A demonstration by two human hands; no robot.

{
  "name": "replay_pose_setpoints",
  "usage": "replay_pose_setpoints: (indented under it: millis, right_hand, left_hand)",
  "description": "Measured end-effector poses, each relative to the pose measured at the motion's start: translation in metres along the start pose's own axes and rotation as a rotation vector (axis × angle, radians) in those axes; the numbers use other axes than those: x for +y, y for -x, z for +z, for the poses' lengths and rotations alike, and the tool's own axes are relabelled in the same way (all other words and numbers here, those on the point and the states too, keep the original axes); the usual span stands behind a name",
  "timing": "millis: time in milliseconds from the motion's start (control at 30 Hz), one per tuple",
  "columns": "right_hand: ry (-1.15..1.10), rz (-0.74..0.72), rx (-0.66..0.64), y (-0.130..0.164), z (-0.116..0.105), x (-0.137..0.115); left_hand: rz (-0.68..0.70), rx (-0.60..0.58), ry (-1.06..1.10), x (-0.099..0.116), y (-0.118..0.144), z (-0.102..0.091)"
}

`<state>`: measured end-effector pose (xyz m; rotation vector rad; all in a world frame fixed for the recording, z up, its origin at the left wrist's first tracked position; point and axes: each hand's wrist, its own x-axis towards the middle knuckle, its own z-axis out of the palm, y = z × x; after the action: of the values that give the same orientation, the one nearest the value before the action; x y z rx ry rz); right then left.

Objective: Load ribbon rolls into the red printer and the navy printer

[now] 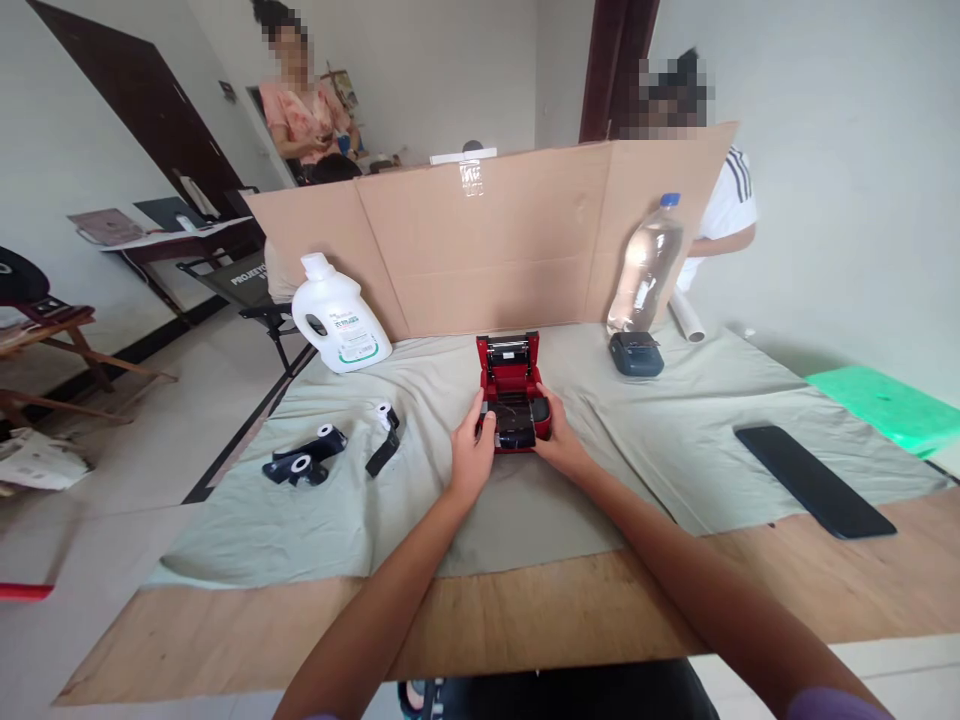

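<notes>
**Both hands on the open red printer**

Head view: my left hand (472, 455) and my right hand (559, 440) close on the small red plastic label printer with its lid raised (511, 392), one on each flank, so the box sits squarely between my palms on the pale grey-green cloth (465, 520) that covers the wooden table (480, 620). My fingers wrap its near corners and my thumbs press at the dark front part; each hand is clamped on the casing, not open. I judge this two-sided hold keeps the light box from sliding on the loose cloth. The lid stands upright on the far side of my grip, leaving the inner bay facing me.

Left of my left hand, apart from it, lie black holders with small white paper rolls (304, 462), and a black strip with a white roll (385, 432) nearer my wrist. Further left and beyond stands a white plastic detergent jug (337, 315). Beyond my right hand sit a small dark blue printer (636, 353) and a clear plastic bottle with a blue cap (646, 265), which leans against the brown cardboard screen (487, 250) standing across the far edge. Well to the right of my right forearm lies a flat black slab, likely a phone (814, 480). Two other people are behind the screen; their hands are nowhere near mine.
</notes>
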<state>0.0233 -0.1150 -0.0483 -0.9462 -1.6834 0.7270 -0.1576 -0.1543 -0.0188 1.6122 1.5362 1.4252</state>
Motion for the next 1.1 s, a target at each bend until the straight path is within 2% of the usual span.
replay_pose_setpoints:
  millis: [100,167,200,233,333,400,433,500,633,700,767,867,933,1000,1100]
  right_hand:
    - [0.004,-0.013,0.010,0.001,-0.002,0.006]
    - [-0.042,0.032,-0.003,0.001,-0.003,0.009]
    - [-0.077,0.058,-0.011,0.002,-0.003,0.011]
    - [-0.113,0.080,-0.018,0.002,-0.003,0.012]
    - [-0.184,0.121,-0.035,0.002,-0.004,0.012]
    - [-0.206,0.134,-0.044,0.002,-0.005,0.010]
    - [-0.214,0.137,-0.046,0.002,-0.006,0.009]
    - [-0.222,0.143,-0.045,0.002,-0.007,0.007]
    - [-0.219,0.156,-0.040,0.003,-0.008,0.007]
    - [-0.229,0.154,-0.040,0.004,-0.009,0.008]
    - [-0.241,0.154,-0.036,0.004,-0.009,0.008]
    - [-0.246,0.161,-0.029,0.005,-0.009,0.007]
    - [-0.242,0.169,-0.030,0.005,-0.009,0.005]
    - [-0.239,0.171,-0.034,0.005,-0.009,0.004]
    - [-0.229,0.168,-0.031,0.004,-0.009,0.003]
  left_hand:
    - [0.059,0.046,-0.030,0.007,-0.011,-0.005]
    - [0.144,0.017,-0.117,0.019,-0.030,-0.008]
    - [0.188,-0.043,-0.185,0.026,-0.042,-0.008]
    - [0.219,-0.152,-0.266,0.033,-0.056,-0.007]
    - [0.269,-0.550,-0.583,0.051,-0.099,0.001]
    - [0.259,-0.762,-0.778,0.058,-0.120,0.011]
    - [0.238,-0.820,-0.848,0.060,-0.127,0.017]
    - [0.191,-0.860,-0.928,0.062,-0.135,0.026]
    - [0.166,-0.828,-0.953,0.063,-0.135,0.029]
    - [0.207,-0.806,-0.865,0.065,-0.133,0.019]
    - [0.248,-0.747,-0.668,0.068,-0.131,-0.001]
    - [0.240,-0.600,-0.358,0.072,-0.127,-0.045]
    - [0.199,-0.478,-0.300,0.071,-0.127,-0.082]
    - [0.127,-0.318,-0.392,0.064,-0.130,-0.122]
    - [-0.071,-0.097,-0.605,0.042,-0.138,-0.174]
